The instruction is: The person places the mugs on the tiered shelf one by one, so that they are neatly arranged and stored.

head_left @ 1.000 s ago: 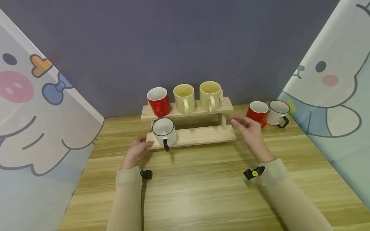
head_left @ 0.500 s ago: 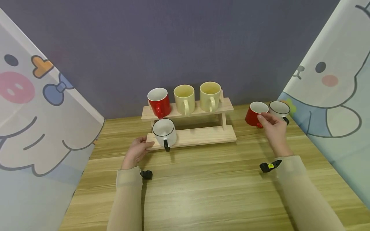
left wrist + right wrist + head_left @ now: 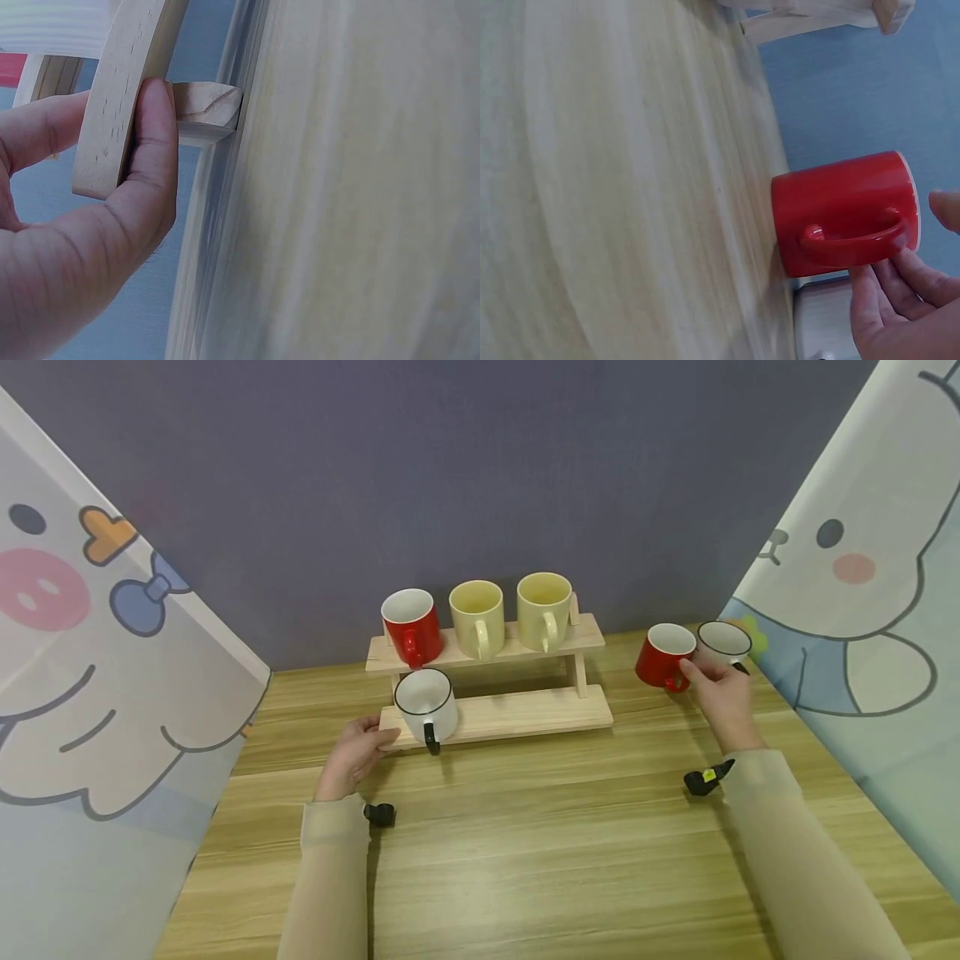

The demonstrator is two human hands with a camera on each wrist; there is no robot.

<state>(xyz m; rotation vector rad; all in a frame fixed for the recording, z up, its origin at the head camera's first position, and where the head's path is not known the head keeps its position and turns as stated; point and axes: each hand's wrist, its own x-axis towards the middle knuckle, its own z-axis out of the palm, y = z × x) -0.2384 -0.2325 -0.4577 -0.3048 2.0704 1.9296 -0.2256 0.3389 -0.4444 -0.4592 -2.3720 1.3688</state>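
Note:
My left hand (image 3: 356, 752) grips the left end of the lower shelf of a two-tier wooden rack (image 3: 517, 712); the left wrist view shows the thumb and a finger on either side of the board (image 3: 120, 112). A white mug (image 3: 426, 703) with black rim and handle stands on that shelf beside the hand. To the right, my right hand (image 3: 723, 697) is at a red mug (image 3: 658, 667) standing on the table. In the right wrist view, fingers (image 3: 889, 300) reach along the red mug's side below its handle, while the thumb (image 3: 946, 210) stays apart from the rim.
On the upper shelf stand another red mug (image 3: 420, 635) and two yellow mugs, the left one (image 3: 472, 625) and the right one (image 3: 536, 618). A second white mug (image 3: 722, 639) is behind my right hand, close beside the red one. A dark wall (image 3: 480, 468) rises behind the table.
My right hand has moved right from the rack's right end to the red mug, then slightly off its handle. The left hand and the mugs have kept their places.

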